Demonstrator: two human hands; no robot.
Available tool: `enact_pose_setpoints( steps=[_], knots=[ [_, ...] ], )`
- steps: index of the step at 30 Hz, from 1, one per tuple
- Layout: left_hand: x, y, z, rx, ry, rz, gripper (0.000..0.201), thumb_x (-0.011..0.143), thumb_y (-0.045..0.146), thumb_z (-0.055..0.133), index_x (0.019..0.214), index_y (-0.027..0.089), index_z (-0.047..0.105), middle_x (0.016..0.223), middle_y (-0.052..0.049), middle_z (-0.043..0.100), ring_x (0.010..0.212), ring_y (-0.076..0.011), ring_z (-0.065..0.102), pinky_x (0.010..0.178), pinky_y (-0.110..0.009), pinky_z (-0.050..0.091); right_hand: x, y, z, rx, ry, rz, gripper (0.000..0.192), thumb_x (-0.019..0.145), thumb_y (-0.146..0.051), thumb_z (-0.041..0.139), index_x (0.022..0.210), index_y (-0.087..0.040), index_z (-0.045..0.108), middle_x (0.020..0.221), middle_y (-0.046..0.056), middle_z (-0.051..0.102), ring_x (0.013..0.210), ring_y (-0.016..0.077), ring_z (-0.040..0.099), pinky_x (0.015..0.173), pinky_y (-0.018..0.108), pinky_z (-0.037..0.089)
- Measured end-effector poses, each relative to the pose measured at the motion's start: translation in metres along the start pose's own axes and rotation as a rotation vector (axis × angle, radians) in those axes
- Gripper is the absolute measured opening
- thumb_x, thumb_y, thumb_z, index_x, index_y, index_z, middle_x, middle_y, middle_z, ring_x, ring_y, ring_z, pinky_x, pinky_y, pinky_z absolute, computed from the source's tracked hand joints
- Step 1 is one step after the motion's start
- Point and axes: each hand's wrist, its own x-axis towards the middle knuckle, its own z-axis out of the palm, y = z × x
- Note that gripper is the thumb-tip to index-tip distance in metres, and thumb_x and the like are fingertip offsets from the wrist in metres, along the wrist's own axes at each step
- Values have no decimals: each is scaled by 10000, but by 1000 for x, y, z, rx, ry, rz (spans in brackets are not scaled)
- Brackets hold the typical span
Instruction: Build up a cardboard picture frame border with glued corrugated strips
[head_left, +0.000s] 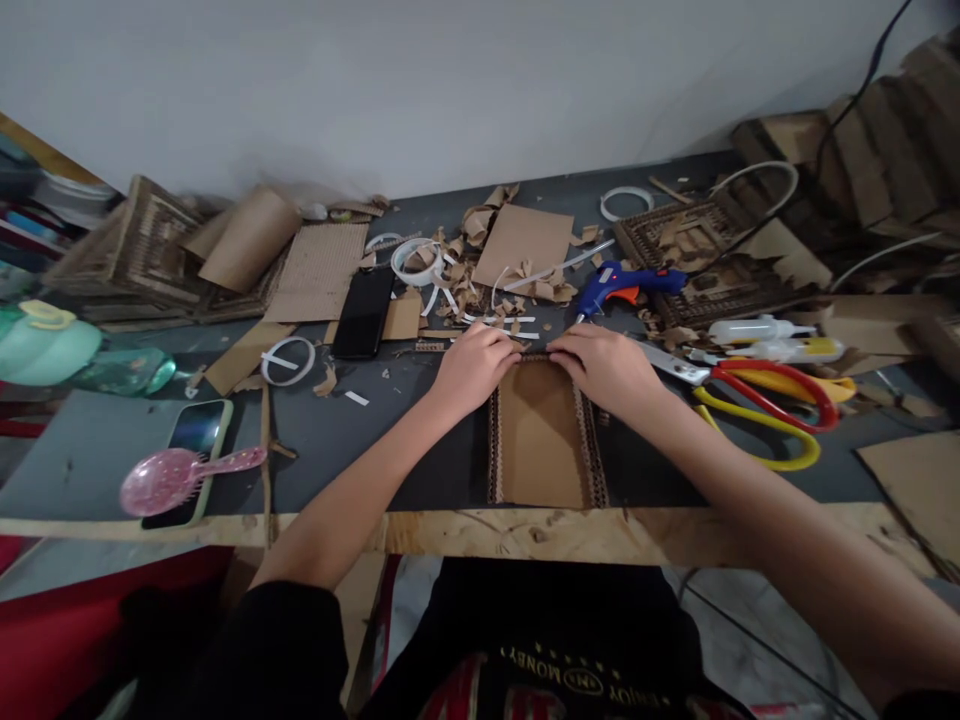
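Cardboard panel (544,430) lying flat on dark table (360,440), just left of yellow scissors (772,410). Left hand (472,365) and right hand (604,365) pressing down on panel's far edge, fingers curled over it, not lifting. Likely light, stiffish, creasing easily; corrugated side strips fragile, best held by edges. Far edge hiding under fingers; fingertip contact unclear.

Black shirt (555,660): "ENJOY MONEY" in yellow letters (upside down to the camera; small emblem between unreadable)
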Motion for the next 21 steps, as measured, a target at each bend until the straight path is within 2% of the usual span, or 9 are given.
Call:
enact_pose_setpoints(
  steps=[6,9,13,16,21],
  knots=[
    [0,6,-2,143,-27,44,187,1002,206,537,984,137,710,978,-114,691,1018,-274,610,909,-423,523,-1,-8,3,-201,-30,-27,321,1031,-239,389,1130,-152,681,1133,138,680,833,200,669,532,286,343],
    [-1,6,-2,190,-32,57,198,1007,204,524,979,138,709,961,-114,688,1013,-275,614,890,-414,533,-1,-8,1,-286,-80,-38,343,1031,-204,336,1144,-140,653,1148,149,672,744,188,667,502,301,289],
    [-2,5,-2,166,-24,43,190,1005,208,533,1000,136,709,974,-118,692,1013,-279,625,877,-419,544,-2,-10,-7,-323,-118,-77,345,996,-126,350,1172,-167,644,1186,125,680,798,201,690,506,295,300],
    [-2,5,-1,141,-11,41,193,1008,210,527,999,144,708,984,-115,695,1017,-276,625,883,-425,545,-4,-14,-12,-375,-140,-112,369,942,-57,376,1172,-154,647,1172,145,690,791,198,694,501,298,327],
    [-1,7,-2,152,-6,49,209,999,191,519,938,139,712,966,-120,691,1009,-279,619,885,-435,542,-3,-16,-10,-409,-144,-99,360,927,-42,381,1148,-131,651,1133,161,695,765,205,704,506,303,355]
  ],
)
